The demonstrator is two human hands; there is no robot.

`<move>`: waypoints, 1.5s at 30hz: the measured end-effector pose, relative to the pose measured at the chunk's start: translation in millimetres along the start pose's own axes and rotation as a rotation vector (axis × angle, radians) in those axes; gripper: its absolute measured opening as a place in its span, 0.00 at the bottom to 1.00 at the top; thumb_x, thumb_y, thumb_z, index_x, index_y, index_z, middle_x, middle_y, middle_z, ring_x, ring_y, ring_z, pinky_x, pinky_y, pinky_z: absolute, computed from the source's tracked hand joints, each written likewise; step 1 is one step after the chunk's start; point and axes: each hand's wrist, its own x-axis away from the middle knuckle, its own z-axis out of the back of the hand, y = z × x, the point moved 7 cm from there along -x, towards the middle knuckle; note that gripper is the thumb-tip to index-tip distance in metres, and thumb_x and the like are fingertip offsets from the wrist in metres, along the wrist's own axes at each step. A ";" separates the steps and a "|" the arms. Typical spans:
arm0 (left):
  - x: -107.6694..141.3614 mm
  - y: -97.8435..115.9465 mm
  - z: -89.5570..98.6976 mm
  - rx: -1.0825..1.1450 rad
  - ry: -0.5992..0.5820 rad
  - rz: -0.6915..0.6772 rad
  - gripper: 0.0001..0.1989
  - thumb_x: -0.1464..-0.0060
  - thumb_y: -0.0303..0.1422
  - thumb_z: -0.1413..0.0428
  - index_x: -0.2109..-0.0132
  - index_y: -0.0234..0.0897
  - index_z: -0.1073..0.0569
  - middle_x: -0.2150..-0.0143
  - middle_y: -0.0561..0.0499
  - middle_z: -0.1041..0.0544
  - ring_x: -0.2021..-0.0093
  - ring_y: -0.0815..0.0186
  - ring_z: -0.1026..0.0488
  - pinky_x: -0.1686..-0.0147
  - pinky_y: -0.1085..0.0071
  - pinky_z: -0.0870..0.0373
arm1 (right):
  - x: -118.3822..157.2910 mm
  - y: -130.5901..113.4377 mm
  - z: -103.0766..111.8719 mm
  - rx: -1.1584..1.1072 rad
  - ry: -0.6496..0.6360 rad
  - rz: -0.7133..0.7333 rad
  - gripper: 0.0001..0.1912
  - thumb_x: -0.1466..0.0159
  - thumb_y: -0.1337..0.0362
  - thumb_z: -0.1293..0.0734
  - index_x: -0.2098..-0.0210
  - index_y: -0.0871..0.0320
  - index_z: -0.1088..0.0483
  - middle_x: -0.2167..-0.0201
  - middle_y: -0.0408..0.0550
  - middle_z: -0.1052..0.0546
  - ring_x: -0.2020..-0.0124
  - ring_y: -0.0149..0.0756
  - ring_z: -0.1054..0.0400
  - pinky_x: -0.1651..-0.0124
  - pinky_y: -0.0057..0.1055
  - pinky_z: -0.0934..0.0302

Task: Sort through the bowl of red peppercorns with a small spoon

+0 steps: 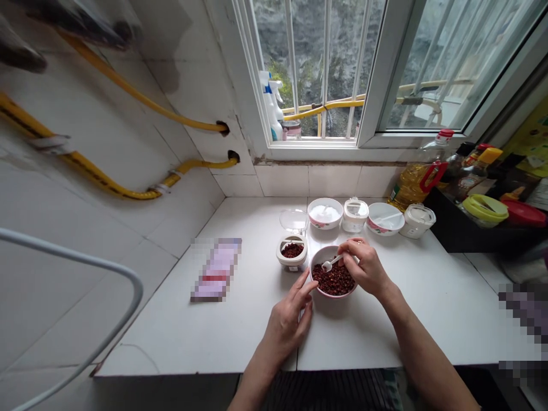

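Now the right hand (363, 267) grips a white spoon (331, 263) over the bowl (322, 256) of red peppercorns (334, 279). Left hand (287, 319) lies loose, fingertips steadying its rim. The small jar (291, 252) nearby looks only part-filled.

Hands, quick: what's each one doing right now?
Left hand: open, fingertips touching the bowl of red peppercorns.
Right hand: closed on a small white spoon over that bowl.

Home kitchen: white tiled table (240, 319) under a window (325, 68), oil bottle (413, 182) and condiment jars (355, 215) along its back edge, yellow gas pipes (128, 188) on the wall.
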 end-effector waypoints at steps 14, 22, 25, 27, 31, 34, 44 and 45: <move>-0.5 1.3 0.8 0.000 0.005 0.006 0.24 0.39 0.22 0.52 0.38 0.42 0.36 0.32 0.37 0.36 0.63 0.69 0.20 0.59 0.69 0.20 | 1.1 15.1 1.5 -0.136 0.042 -0.231 0.09 0.40 0.68 0.40 0.73 0.53 0.30 0.81 0.42 0.24 0.70 0.39 0.29 0.57 0.36 0.36; -0.6 1.2 0.5 0.013 0.010 -0.004 0.24 0.39 0.21 0.52 0.38 0.42 0.36 0.32 0.37 0.35 0.64 0.70 0.20 0.59 0.71 0.21 | 6.3 32.3 -5.2 -0.378 0.075 -0.457 0.07 0.41 0.64 0.40 0.72 0.55 0.31 0.82 0.42 0.24 0.78 0.36 0.29 0.68 0.31 0.36; -0.3 1.2 0.4 0.010 0.012 -0.008 0.23 0.39 0.21 0.52 0.39 0.42 0.36 0.32 0.37 0.35 0.64 0.70 0.20 0.59 0.70 0.21 | 7.1 35.7 -5.6 -0.379 0.092 -0.491 0.07 0.43 0.64 0.40 0.73 0.55 0.30 0.83 0.41 0.24 0.78 0.36 0.29 0.68 0.31 0.36; -0.2 1.5 0.3 0.009 0.008 -0.010 0.23 0.39 0.21 0.52 0.39 0.42 0.36 0.32 0.37 0.35 0.64 0.70 0.20 0.59 0.70 0.21 | 7.8 38.0 -7.0 -0.416 0.094 -0.530 0.07 0.44 0.63 0.39 0.73 0.55 0.30 0.83 0.42 0.24 0.78 0.36 0.30 0.69 0.31 0.37; -0.4 2.3 0.6 -0.001 0.017 -0.018 0.23 0.39 0.21 0.52 0.39 0.41 0.36 0.32 0.37 0.35 0.63 0.70 0.20 0.59 0.71 0.21 | 9.5 44.0 -9.2 -0.514 0.116 -0.605 0.07 0.45 0.61 0.38 0.74 0.55 0.30 0.84 0.42 0.25 0.79 0.36 0.29 0.69 0.32 0.36; -0.3 1.5 -0.3 0.006 0.019 -0.017 0.24 0.39 0.21 0.52 0.39 0.42 0.36 0.32 0.37 0.35 0.64 0.70 0.21 0.61 0.71 0.21 | 9.3 47.1 -11.2 -0.568 0.129 -0.629 0.07 0.45 0.60 0.37 0.74 0.55 0.30 0.84 0.41 0.25 0.78 0.36 0.29 0.68 0.32 0.35; -0.1 0.8 -0.7 -0.011 0.022 -0.026 0.25 0.39 0.21 0.52 0.37 0.43 0.37 0.32 0.37 0.36 0.64 0.69 0.21 0.59 0.70 0.21 | -14.5 -9.7 -19.8 -0.355 0.184 -0.225 0.07 0.32 0.63 0.40 0.60 0.55 0.31 0.66 0.49 0.18 0.64 0.40 0.23 0.57 0.37 0.32; -0.3 1.1 -0.5 -0.016 0.023 -0.029 0.25 0.39 0.21 0.53 0.37 0.43 0.37 0.32 0.37 0.36 0.63 0.69 0.20 0.59 0.70 0.21 | -16.7 -20.4 -22.7 -0.255 0.160 -0.116 0.07 0.31 0.66 0.41 0.60 0.55 0.31 0.66 0.49 0.18 0.63 0.40 0.23 0.54 0.38 0.32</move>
